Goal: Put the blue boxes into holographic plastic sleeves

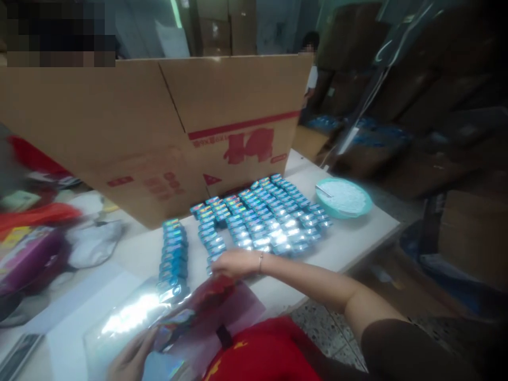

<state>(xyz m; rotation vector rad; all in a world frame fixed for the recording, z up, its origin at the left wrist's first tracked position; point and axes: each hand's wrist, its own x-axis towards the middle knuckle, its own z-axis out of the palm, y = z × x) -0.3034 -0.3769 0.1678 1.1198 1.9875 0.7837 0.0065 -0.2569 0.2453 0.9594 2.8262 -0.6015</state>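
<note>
Rows of small shiny blue packets (254, 217) stand overlapped on the white table. My right hand (234, 263), with a thin bracelet at the wrist, reaches to the near end of one row. Its fingers are closed at a blue packet there, though the fingertips are partly hidden. At the bottom left, my left hand (133, 354) is closed on a shiny holographic packet (174, 325), blurred by motion. Beside it lies a glossy clear plastic sheet (130, 312). A separate column of blue packets (173, 254) stands just beyond that sheet.
A large cardboard box (238, 95) walls off the table's far side. A turquoise bowl (359, 211) of white contents, with a utensil in it, stands at the right. Red and purple packages (32, 254) crowd the left. A person (311, 74) is in the background.
</note>
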